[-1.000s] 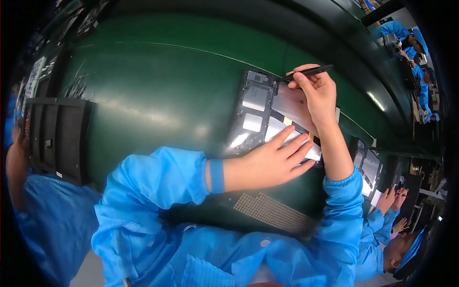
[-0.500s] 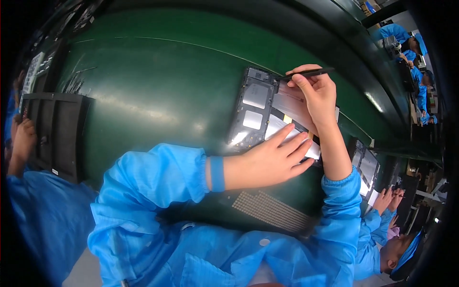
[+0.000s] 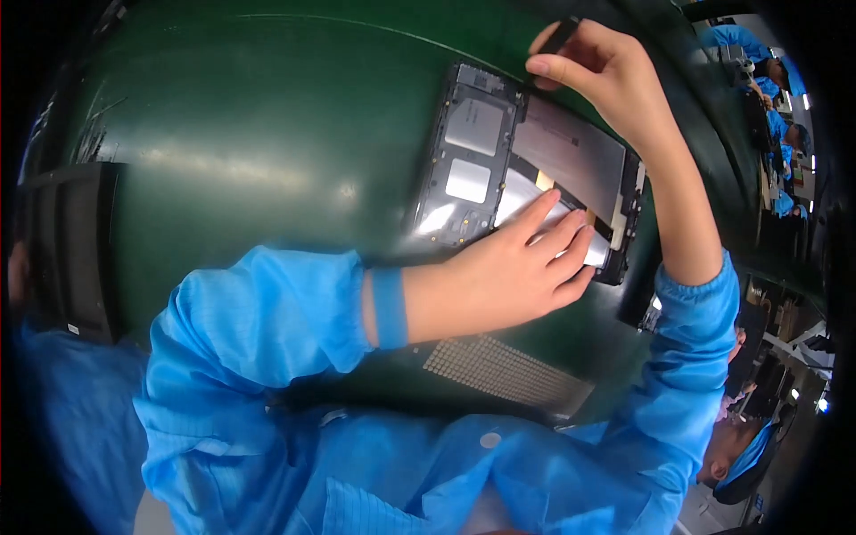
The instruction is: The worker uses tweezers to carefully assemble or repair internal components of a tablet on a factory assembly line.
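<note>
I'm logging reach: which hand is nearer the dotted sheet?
Left: left hand just beyond the dotted sheet; right hand farther away, at the far edge of the open device.

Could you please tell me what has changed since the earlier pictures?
The right hand has moved outward, beyond the far edge of the opened device, and its black tool now slants more steeply. The view shifted too. The left hand stays on the device; the tool remains held.
</note>
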A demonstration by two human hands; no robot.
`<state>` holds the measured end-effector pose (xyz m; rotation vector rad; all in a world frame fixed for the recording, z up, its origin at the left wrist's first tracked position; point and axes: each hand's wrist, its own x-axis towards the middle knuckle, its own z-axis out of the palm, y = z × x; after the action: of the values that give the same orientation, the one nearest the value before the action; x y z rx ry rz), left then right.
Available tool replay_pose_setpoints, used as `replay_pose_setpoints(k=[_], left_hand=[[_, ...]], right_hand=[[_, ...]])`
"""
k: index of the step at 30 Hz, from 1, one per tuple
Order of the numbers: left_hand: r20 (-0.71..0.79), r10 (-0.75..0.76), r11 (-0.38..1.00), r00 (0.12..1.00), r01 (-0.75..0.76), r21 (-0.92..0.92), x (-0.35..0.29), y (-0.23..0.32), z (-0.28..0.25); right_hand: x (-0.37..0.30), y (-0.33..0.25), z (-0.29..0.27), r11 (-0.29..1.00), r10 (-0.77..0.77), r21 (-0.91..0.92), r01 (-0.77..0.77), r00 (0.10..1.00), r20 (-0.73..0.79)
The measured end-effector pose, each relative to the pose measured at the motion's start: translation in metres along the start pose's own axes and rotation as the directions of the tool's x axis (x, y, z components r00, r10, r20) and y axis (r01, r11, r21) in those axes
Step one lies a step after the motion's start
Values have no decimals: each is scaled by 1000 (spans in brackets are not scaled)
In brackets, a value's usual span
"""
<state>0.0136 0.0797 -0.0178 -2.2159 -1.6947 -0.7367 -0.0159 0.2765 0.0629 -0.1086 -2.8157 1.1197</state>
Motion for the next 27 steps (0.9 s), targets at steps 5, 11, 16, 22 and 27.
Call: replay_pose_setpoints(k=[5,11,16,22,27], left_hand=[[-9,30,999,1000,-30,-29,2,2,2],[25,52,998,998,-51,-29,0,3,0],[26,59,998,998,-59,-16,7,4,-3],[6,70,997,998,-70,-30,6,-1,-3],[-1,66,998,998,-66,-20,3,-2,-1]], right_hand=[[-38,17,28,982,13,181,44,954,-300],[-42,34,40,773,279,633,-32,914,-294],[-43,36,36,749,260,663,1,919,-296],[-41,40,36,762,228,647,22,926,-300],[-40,36,40,798,216,603,6,931,-295]])
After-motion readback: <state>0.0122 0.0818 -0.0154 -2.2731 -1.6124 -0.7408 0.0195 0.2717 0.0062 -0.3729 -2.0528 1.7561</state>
